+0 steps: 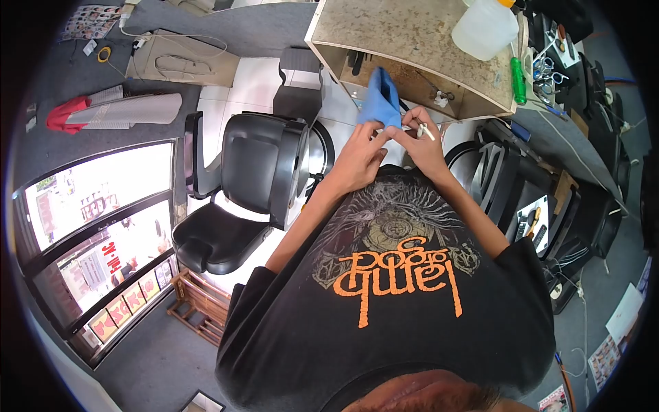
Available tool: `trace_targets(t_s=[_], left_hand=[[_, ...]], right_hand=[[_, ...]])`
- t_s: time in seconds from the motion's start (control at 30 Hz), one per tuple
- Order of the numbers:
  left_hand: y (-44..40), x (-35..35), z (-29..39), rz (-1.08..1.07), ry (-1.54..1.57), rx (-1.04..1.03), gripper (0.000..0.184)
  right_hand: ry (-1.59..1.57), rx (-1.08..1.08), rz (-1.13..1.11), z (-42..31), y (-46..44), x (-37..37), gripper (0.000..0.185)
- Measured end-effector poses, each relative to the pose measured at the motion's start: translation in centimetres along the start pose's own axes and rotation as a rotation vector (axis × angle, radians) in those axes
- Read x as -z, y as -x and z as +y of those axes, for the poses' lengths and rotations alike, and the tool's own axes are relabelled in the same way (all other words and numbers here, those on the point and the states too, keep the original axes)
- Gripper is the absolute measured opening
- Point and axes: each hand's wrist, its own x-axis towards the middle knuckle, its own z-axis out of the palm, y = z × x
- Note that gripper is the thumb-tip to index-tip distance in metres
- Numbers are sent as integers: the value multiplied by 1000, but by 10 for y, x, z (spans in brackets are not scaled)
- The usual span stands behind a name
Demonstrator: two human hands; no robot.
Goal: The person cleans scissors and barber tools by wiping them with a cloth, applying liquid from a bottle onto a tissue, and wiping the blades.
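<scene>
My left hand (360, 155) is closed, its fingers pinching the lower edge of a blue folded cloth (382, 101) that hangs open like a pouch at its far end. Close beside it, my right hand (424, 145) is closed too, with thumb and fingertips at the cloth's near right edge. A short white stick (425, 129) shows between the right fingers; its exact kind is unclear. Both hands are in front of my black T-shirt with orange lettering. The cloth stands before the open shelf of a worn wooden cabinet (412, 31).
On the cabinet top are a translucent white jug (484, 29) and a green-handled screwdriver (517, 81). Scissors (546, 69) lie to the right. A black barber chair (254, 161) stands left, near a glass door (103, 233) and a wooden rack (199, 305).
</scene>
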Motion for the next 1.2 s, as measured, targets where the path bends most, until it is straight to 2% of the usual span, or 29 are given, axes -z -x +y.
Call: trace_targets(t_s=[0.1,0.2,0.3,0.4,0.53,0.6,0.63,0.67,0.73,0.83,0.87,0.93,1.07,1.1,1.2], left_hand=[[2,11,18,-134,-154,-8,52],[3,15,25,-87,-198,-110,45],[9,23,23,76,17,-169,30],[12,33,31,185,225,-66,19],[22,18,20,321,350,28,12],[27,3,-7,541,462,230,25],[24,0,-20,642,661,290,28],[23,3,-39,599,628,326,33],[6,-2,-52,655,537,323,40],[12,-18,-80,373,1055,560,53],[15,-17,-79,319,1101,577,54],[22,-19,-76,197,1193,607,56],[30,-5,-75,256,1006,520,53],[28,7,-64,266,1085,533,53],[26,39,-34,121,1131,807,55]], right_hand=[[-17,-20,60,-14,7,-5,32],[76,5,106,-14,7,-4,29],[198,18,89,-25,15,-7,25],[218,73,119,-19,17,-15,23],[254,107,83,-27,16,-13,21],[218,106,-25,-38,21,-12,19],[202,105,-74,-45,24,-11,19],[240,127,-125,-52,26,-9,18],[311,169,-243,-62,30,-10,18],[355,263,-285,-64,30,-10,19],[368,285,-286,-64,29,-9,19],[289,194,-198,-61,26,-3,17],[206,134,-38,-41,19,22,17],[245,104,-5,-37,19,27,18],[252,90,16,-15,18,40,17]])
